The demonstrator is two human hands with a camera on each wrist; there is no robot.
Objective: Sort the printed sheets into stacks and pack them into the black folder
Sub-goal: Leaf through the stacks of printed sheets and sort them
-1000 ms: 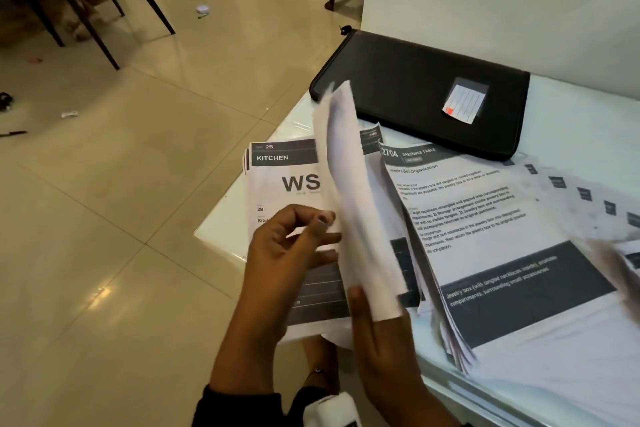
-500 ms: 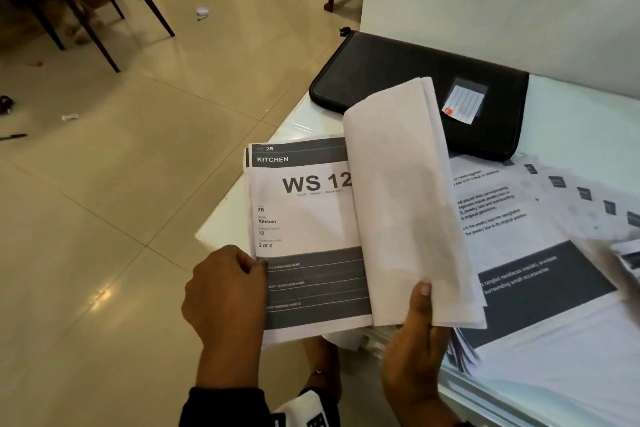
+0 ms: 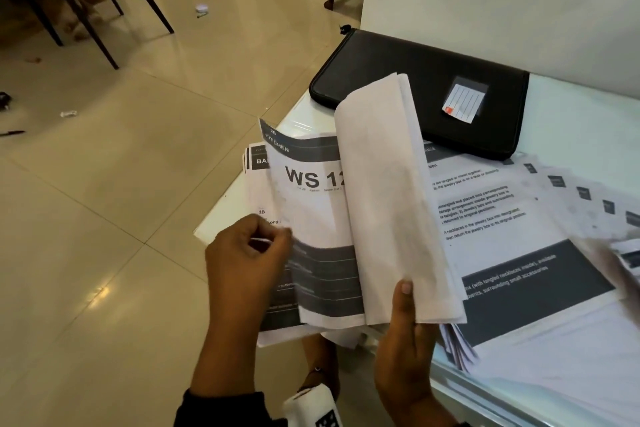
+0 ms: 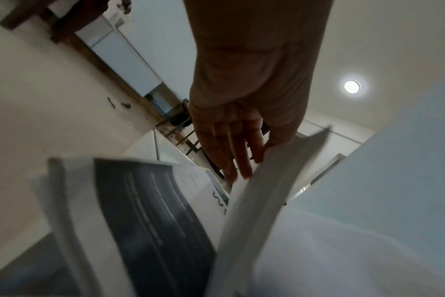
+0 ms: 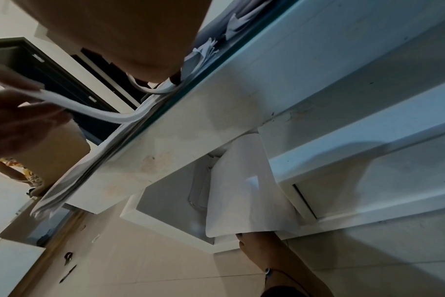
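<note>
At the table's left corner lies a stack of printed sheets. My left hand pinches the left edge of the top "WS 12" kitchen sheet and lifts it off, baring a "3B" sheet below. My right hand holds a bundle of turned-over sheets, blank backs up, thumb on top and fingers hidden beneath. The black folder lies closed at the back, with a small label pocket. In the left wrist view my fingers touch the sheet. The right wrist view shows the bent sheets.
More printed sheets lie spread and fanned over the white table to the right. A white wall stands behind the folder. Left of the table is tiled floor with chair legs and small litter. A loose sheet hangs under the table.
My left hand has moved from the stack's lower left edge to pinch the WS 12 sheet and raise its left side, uncovering the sheet below. The right hand still holds the flipped bundle.
</note>
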